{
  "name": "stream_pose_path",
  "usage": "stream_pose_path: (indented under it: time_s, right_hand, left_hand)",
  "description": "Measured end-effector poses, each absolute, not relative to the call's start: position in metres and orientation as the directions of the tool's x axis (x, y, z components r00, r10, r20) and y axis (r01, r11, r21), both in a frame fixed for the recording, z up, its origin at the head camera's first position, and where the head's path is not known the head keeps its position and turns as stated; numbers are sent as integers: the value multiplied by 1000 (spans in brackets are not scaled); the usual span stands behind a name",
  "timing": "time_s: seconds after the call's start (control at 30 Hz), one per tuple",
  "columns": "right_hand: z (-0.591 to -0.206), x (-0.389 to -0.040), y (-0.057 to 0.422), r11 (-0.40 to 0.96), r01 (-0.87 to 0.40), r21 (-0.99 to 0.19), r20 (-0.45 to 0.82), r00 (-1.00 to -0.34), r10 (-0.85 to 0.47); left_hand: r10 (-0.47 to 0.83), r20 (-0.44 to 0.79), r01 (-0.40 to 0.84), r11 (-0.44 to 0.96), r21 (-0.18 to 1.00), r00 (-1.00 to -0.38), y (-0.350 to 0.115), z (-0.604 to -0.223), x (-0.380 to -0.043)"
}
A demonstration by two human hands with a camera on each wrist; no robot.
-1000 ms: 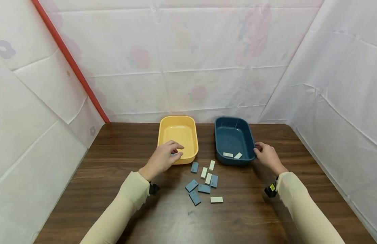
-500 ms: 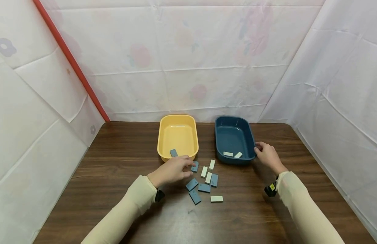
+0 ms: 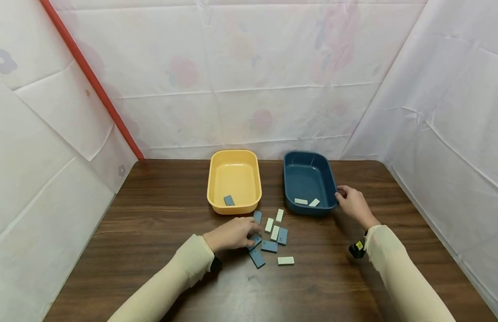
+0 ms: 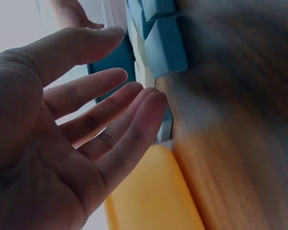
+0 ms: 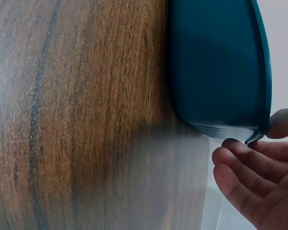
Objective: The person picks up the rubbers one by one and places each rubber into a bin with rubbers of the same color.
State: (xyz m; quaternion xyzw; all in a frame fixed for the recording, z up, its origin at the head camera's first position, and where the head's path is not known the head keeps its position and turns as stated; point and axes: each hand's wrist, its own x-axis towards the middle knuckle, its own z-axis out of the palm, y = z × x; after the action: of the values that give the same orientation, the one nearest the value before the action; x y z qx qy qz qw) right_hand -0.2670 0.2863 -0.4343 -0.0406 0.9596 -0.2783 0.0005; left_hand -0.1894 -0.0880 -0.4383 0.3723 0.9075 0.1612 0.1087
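My left hand [image 3: 234, 233] is over the loose tiles, its thumb and fingers apart round a blue-grey tile [image 3: 254, 242]. In the left wrist view, a gap shows between these fingers [image 4: 149, 108] and the nearest blue-grey tile [image 4: 165, 48]; nothing is held. My right hand [image 3: 352, 205] pinches the right rim of the dark blue bin [image 3: 290, 190], thumb and index finger on either side of the rim. Two white tiles [image 3: 301, 201] lie inside that bin. A single blue-grey tile [image 3: 229, 200] lies in the yellow bin [image 3: 254, 179].
Several more blue-grey tiles [image 3: 270, 246] and white tiles [image 3: 279, 215] lie loose in front of the bins on the brown wooden table [image 3: 321, 286]. One white tile [image 3: 286, 260] sits nearer me. White patterned sheets [image 3: 240, 80] surround the table's back and sides.
My left hand has moved from above the yellow bin down and right to the loose tiles. A blue-grey tile now shows plainly in the yellow bin. My right hand stays at the rim.
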Motion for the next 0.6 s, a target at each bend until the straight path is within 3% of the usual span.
stream_pose_path:
  time_s: [0.6]
  right_hand:
    - [-438, -266, 288, 840, -85, -536, 34, -996, -79]
  left_hand:
    - [749, -149, 694, 657, 295, -645, -86, -445, -186]
